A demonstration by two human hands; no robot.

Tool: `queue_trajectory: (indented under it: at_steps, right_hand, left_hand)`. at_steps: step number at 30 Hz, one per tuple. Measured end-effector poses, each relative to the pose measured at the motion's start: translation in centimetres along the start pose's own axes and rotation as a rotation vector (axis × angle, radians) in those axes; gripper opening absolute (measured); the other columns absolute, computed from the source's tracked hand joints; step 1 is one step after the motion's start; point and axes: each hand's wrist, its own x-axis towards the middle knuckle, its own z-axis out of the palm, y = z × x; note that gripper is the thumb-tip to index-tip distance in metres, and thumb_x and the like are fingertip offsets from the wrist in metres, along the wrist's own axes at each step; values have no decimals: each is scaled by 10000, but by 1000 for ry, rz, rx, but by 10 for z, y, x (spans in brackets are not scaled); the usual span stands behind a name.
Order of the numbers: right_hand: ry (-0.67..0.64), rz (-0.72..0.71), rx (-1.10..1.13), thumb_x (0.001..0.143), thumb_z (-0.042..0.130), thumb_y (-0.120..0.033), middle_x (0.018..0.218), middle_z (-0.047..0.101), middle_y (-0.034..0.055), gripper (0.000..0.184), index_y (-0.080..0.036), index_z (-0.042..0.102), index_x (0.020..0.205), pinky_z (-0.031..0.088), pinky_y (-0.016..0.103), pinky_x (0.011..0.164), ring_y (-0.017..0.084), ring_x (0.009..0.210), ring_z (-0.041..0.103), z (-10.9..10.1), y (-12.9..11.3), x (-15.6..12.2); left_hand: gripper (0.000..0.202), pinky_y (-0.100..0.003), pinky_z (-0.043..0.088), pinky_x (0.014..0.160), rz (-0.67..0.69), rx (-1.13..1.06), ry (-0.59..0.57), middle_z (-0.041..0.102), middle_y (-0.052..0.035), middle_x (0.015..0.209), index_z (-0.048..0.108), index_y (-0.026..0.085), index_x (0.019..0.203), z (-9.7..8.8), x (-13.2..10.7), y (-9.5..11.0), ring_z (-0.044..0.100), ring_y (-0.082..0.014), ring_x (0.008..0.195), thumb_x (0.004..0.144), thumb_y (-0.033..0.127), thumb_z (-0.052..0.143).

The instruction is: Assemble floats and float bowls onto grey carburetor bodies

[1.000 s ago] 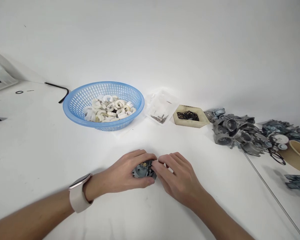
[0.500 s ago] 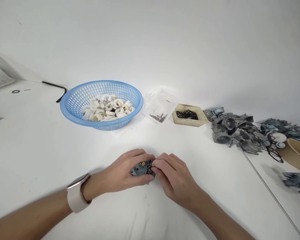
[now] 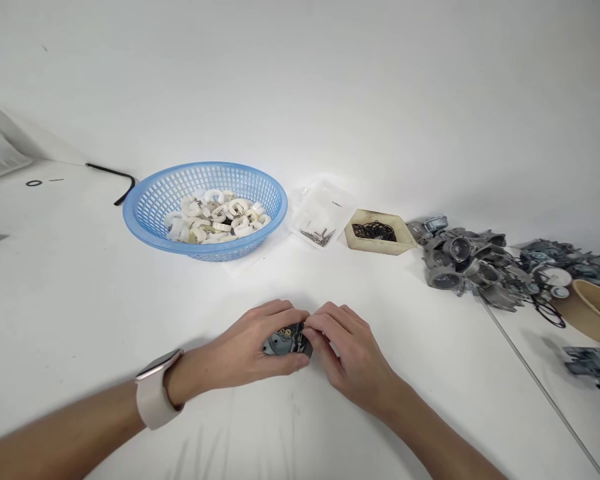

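Observation:
My left hand (image 3: 245,347), with a pale watch on its wrist, is wrapped round a small grey metal part (image 3: 283,341) with brass fittings, low on the white table (image 3: 80,300). My right hand (image 3: 353,353) presses in from the right. Its fingertips are pinched together against the part's right edge. What they pinch, if anything, is too small to make out.
A blue basket (image 3: 150,207) of white plastic rings stands behind. To its right lie a clear bag of small screws (image 3: 320,217), a beige tray of black O-rings (image 3: 377,232), a heap of grey metal castings (image 3: 473,263) and a tan bowl (image 3: 593,310). A black cable (image 3: 113,175) is at far left.
Both hands stay on the grey part. My right fingers have curled in tighter against its right edge, and the part has turned slightly in my left hand.

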Motion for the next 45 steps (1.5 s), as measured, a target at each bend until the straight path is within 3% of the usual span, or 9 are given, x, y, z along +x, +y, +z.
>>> queue_trajectory:
  at_steps: [5, 14, 23, 27, 31, 34, 36, 41, 45]
  right_hand:
    - [4, -69, -23, 1012, 486, -81, 857, 624, 20, 136, -189, 561, 978, 372, 306, 669, 139, 710, 512, -6, 0, -2]
    - [-4, -35, -50, 1023, 443, -83, 835, 573, 10, 144, -203, 501, 968, 347, 307, 651, 143, 680, 457, -8, -2, -1]
    - [-237, 123, 471, 1062, 393, -171, 884, 530, 16, 165, -238, 494, 950, 429, 303, 708, 158, 782, 483, -22, -23, 0]
    - [-80, 182, 700, 1080, 409, -257, 805, 498, 0, 179, -255, 538, 956, 411, 298, 634, 158, 720, 480, -43, -33, -4]
    - [56, 283, 518, 1073, 456, -247, 792, 528, -14, 159, -262, 578, 971, 393, 283, 632, 144, 702, 482, -47, -15, -5]
    - [-95, 427, 412, 1059, 497, -293, 813, 579, -16, 177, -245, 593, 919, 408, 277, 670, 139, 726, 506, -32, 6, 0]
    - [-185, 490, 424, 1051, 499, -320, 808, 594, -16, 204, -234, 601, 897, 402, 272, 650, 140, 727, 515, -21, 16, 2]
    - [-193, 510, 471, 1049, 475, -343, 760, 587, -21, 242, -217, 607, 890, 395, 258, 590, 133, 679, 510, -10, 24, 4]
    - [-176, 385, 181, 1040, 481, -255, 790, 661, -20, 202, -218, 614, 893, 424, 277, 630, 136, 674, 557, -12, 34, 0]
  left_hand:
    - [411, -303, 457, 829, -70, -8, 2, 632, 24, 1037, 606, 285, 1199, -2, 1, 0, 600, -196, 961, 849, 383, 797]
    - [404, -276, 473, 805, -25, 46, 45, 631, 37, 975, 619, 257, 1147, 0, 3, 3, 615, -168, 905, 768, 177, 734]
    - [433, -322, 510, 844, -33, 49, 41, 680, 8, 1020, 628, 261, 1184, -1, 2, 4, 648, -209, 938, 762, 200, 704]
    - [371, -309, 526, 816, -65, 77, 117, 690, 1, 1028, 623, 254, 1178, -5, 4, -2, 662, -208, 932, 813, 258, 690]
    - [456, -345, 551, 878, -99, 127, 124, 700, -17, 1130, 603, 258, 1243, -8, 3, -6, 679, -237, 1011, 818, 361, 731]
    - [745, -380, 556, 961, -104, 170, 123, 657, -45, 1314, 497, 272, 1421, -8, 0, -8, 671, -274, 1118, 743, 363, 790]
    - [769, -367, 574, 931, -124, 195, 130, 660, -43, 1321, 434, 291, 1486, -8, -3, -7, 691, -260, 1088, 790, 373, 751]
    - [684, -401, 581, 858, -129, 373, 211, 742, -68, 1161, 516, 238, 1412, -9, -8, -3, 723, -278, 967, 820, 523, 706]
    - [745, -389, 564, 738, -28, 505, 276, 748, -24, 847, 488, 190, 1443, -12, -13, 3, 708, -248, 719, 779, 463, 687]
